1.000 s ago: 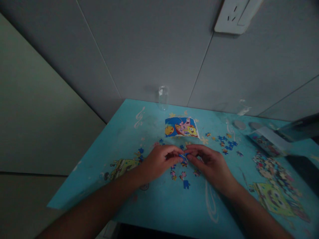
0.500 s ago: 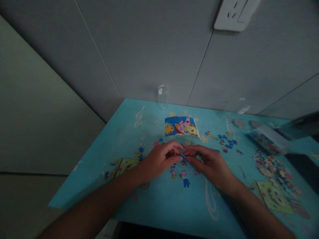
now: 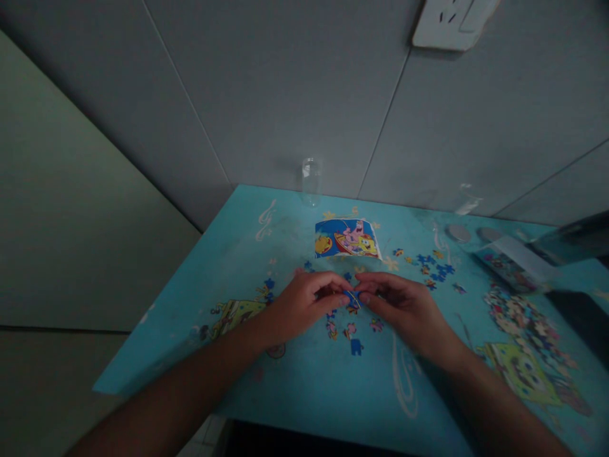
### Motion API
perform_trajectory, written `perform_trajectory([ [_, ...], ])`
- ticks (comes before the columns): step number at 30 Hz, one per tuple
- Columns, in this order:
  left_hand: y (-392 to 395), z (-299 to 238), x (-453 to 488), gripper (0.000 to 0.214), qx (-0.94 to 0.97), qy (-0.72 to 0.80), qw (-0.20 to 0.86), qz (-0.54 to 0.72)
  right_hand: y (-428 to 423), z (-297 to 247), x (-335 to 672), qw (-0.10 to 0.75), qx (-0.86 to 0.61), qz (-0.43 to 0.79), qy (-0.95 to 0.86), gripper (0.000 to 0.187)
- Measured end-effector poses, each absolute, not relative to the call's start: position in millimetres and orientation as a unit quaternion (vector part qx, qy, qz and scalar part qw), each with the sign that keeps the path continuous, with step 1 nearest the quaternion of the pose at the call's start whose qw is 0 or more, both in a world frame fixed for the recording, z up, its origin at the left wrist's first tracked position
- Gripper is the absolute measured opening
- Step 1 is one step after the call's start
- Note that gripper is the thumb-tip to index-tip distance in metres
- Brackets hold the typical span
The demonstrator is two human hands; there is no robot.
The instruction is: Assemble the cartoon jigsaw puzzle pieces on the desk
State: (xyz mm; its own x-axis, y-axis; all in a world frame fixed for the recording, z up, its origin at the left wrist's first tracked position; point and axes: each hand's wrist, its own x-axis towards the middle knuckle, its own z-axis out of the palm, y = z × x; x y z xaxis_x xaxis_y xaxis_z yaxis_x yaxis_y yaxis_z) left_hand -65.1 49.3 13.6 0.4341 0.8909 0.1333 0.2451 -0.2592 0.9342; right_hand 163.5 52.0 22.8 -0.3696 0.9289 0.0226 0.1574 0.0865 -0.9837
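My left hand (image 3: 304, 306) and my right hand (image 3: 404, 309) meet at the middle of a turquoise table (image 3: 304, 374). Both pinch small blue jigsaw pieces (image 3: 353, 299) between fingertips, pressed together just above the tabletop. Several loose pieces (image 3: 349, 331) lie right below the hands, one blue piece (image 3: 356, 346) a little nearer to me. Behind the hands rests a cartoon reference picture (image 3: 347, 238).
A clear glass (image 3: 311, 181) stands at the table's back edge by the grey wall. Blue pieces (image 3: 435, 270) lie scattered right of the picture. A big heap of pieces (image 3: 523, 320) and a puzzle box (image 3: 514, 263) occupy the right side. A wall socket (image 3: 451, 22) hangs above.
Both hands stay together on the pieces, with only small finger shifts. The view has tilted slightly, so the table sits a little higher in the frame.
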Motion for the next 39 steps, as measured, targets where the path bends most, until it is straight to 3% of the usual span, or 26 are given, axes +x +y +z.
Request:
perform_trajectory([
  [39,45.1,18.2,-61.2,0.013,0.700,0.426,0.465,0.334,49.9,21.9,158.1,0.356,-0.435,0.566,-0.603,0.032],
])
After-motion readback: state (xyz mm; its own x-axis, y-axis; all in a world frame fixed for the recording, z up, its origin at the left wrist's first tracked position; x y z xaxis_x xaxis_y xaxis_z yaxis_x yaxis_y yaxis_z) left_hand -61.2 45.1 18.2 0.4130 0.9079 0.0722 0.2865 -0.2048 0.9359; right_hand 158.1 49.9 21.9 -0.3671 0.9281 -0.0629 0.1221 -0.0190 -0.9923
